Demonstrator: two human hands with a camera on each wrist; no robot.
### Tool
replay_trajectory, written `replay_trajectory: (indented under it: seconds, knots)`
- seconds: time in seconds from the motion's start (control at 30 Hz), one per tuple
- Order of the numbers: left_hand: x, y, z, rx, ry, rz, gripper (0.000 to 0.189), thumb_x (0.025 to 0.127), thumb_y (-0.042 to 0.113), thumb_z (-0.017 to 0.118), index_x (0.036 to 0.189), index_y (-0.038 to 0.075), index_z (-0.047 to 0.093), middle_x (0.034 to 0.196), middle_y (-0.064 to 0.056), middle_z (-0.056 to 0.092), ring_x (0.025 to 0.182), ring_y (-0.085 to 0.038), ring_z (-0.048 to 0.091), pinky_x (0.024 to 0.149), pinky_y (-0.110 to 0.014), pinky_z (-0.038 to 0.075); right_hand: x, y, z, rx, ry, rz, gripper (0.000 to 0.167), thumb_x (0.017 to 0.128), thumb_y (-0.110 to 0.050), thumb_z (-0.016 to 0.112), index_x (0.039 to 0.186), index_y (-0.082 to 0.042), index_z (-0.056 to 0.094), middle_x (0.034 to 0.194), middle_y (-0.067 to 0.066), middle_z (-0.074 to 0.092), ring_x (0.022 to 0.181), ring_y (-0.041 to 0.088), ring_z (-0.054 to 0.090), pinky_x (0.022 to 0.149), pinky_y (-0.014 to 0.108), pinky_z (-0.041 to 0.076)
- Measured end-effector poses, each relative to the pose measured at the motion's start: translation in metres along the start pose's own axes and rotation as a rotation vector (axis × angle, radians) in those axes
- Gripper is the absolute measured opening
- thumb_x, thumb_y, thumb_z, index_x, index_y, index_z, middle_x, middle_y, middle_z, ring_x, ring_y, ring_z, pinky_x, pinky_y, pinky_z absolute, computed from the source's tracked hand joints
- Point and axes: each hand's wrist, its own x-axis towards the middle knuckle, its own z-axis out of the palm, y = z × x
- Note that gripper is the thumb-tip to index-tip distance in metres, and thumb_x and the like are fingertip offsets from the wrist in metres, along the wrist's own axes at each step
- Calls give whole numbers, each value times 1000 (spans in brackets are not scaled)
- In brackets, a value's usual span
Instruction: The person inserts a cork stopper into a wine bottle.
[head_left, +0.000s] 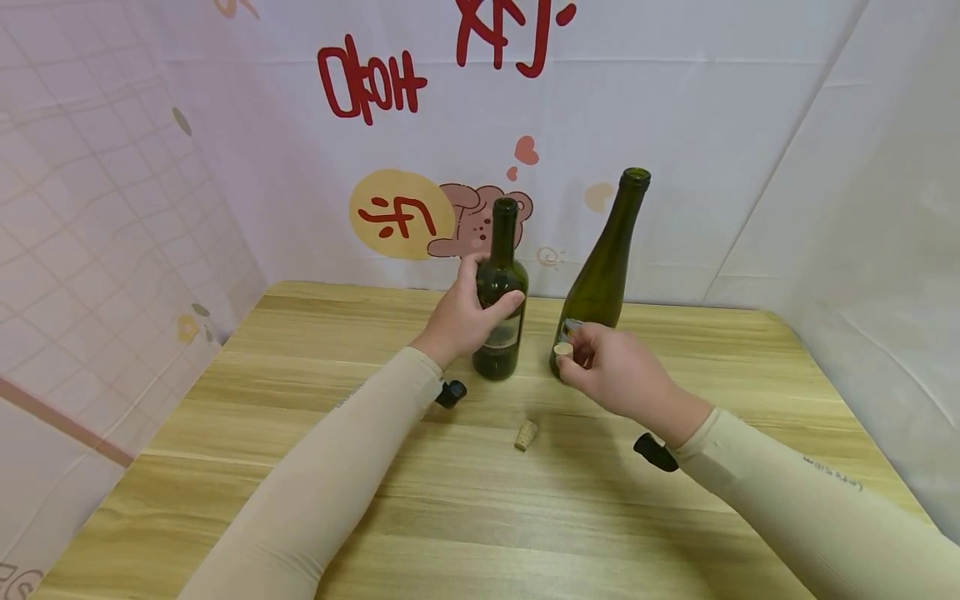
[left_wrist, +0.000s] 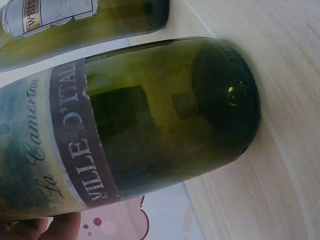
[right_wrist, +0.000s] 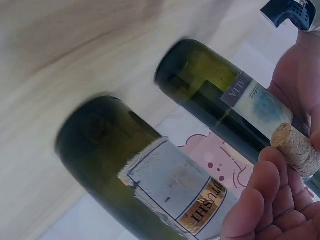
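Observation:
My left hand (head_left: 461, 321) grips a dark green wine bottle (head_left: 497, 360) round its shoulder. The bottle stands upright on the table, its mouth uncovered. In the left wrist view its label (left_wrist: 75, 135) reads "Ville d'Italia", and fingertips (left_wrist: 65, 226) show under it. Between thumb and fingers my right hand (head_left: 622, 371) pinches a cork (right_wrist: 295, 150), in front of a taller green bottle (head_left: 603, 279). That bottle also has an uncovered mouth, and its label (right_wrist: 175, 185) is torn at the edge. Another cork (head_left: 526, 435) lies on the table between my forearms.
The wood-grain table (head_left: 480, 525) reaches back to a white printed cloth (head_left: 660, 100) behind both bottles. A small black piece (head_left: 452, 393) shows beside my left wrist, and another black piece (head_left: 656, 452) beside the right one. More cloth hangs at both sides.

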Motion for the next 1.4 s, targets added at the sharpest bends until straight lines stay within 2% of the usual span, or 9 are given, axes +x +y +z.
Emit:
replay_trajectory:
  seconds: [0.37,0.83,1.13,1.4]
  knots:
    - [0,-2,2,6,6,10,78,96,62,67,154,28,28,136,-5,61,122,-28,63,109,-63,46,6,-8,-4,16,2,18,14,99,-22,67,98,-7,68,82,2,72,56,10,56,59,30,49]
    - [0,-4,2,-4,7,9,76,95,62,68,153,31,29,135,-3,62,122,-27,63,109,-63,46,17,-17,-11,19,85,-12,10,98,-19,67,98,-9,67,82,4,72,59,12,57,59,31,49]
    - [0,-3,2,-14,8,-7,77,95,63,68,153,31,29,137,-4,61,123,-27,63,110,-63,46,25,-25,-19,24,106,-22,17,98,-21,66,102,-4,68,85,6,75,61,11,61,63,33,52]
    - [0,-2,2,-6,15,-7,76,95,63,67,153,32,29,136,-3,62,123,-26,63,109,-62,46,32,-31,-26,41,147,-44,14,99,-19,66,103,-6,68,85,6,75,68,14,64,64,33,51]
